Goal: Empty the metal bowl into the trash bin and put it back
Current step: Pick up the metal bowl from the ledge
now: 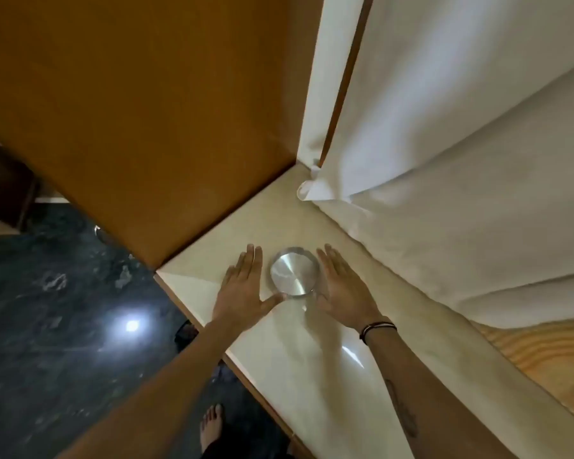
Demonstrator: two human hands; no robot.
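A round metal bowl (294,272) stands on the pale glossy counter (315,346), and its shiny inside looks empty. My left hand (244,289) lies flat on the counter just left of the bowl, fingers spread, with the thumb tip reaching the bowl's near rim. My right hand (340,286) rests flat just right of it, fingers extended, close to the rim. Neither hand grips the bowl. No trash bin is in view.
An orange-brown wooden panel (153,120) rises behind the counter on the left. White curtains (461,160) hang along the right side, down to the counter. A dark stone floor (63,326) lies left of the counter edge, with my bare foot (211,425) on it.
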